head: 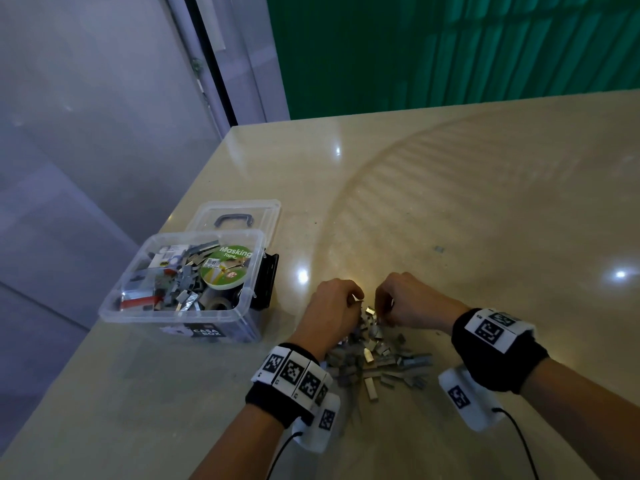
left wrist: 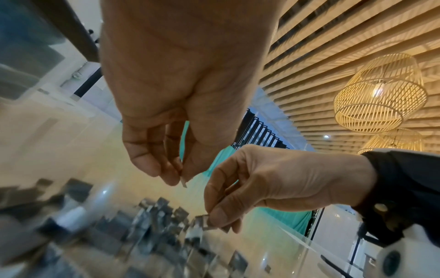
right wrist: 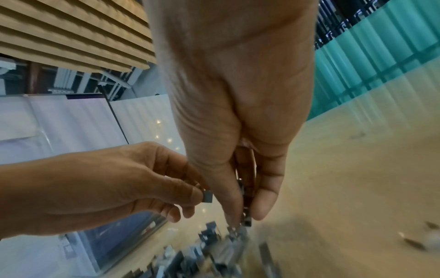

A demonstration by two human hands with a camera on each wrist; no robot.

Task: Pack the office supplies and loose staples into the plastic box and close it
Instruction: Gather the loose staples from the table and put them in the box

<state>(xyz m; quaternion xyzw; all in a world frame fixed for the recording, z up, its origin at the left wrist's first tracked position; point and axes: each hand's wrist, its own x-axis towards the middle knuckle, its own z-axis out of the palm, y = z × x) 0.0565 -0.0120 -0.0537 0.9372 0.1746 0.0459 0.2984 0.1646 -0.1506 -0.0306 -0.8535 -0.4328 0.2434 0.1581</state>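
Both hands pinch staple strips: left hand [head: 334, 306], right hand [head: 403, 299], over the staple pile [head: 377, 358]. Light, brittle, slippery bits, I'd judge; best pinched across the flat sides.

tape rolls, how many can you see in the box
2. The green-labelled masking tape roll lies on top at the right side of the open plastic box; a plain grey roll sits just below it by the front right corner. Staples may hide more.

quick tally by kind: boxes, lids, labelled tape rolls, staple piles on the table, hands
plastic box: 1
lid: 1, off, behind the box
masking tape roll: 1, in the box
pile of loose staples: 1
hands: 2, left hand, right hand, each pinching staples
Total: 6
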